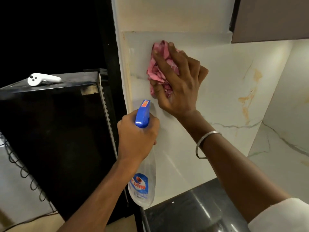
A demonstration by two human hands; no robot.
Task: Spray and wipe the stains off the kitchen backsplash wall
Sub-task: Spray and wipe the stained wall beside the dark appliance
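Head view: right hand [177, 77] presses the bunched pink cloth [158, 71], fingers clutching it, to the upper-left backsplash [217, 84], left hand [137, 136] gripping the spray bottle [142, 173] below; advise firm overlapping strokes toward the orange stains [249, 101].

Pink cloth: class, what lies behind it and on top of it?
The right hand grips the cloth from on top; behind it is the backsplash. That covered patch, and any stain there, cannot be seen.

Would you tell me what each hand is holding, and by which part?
The left hand grips the bottle by its neck. The right hand holds the bunched cloth, fingers spread over it, against the backsplash.
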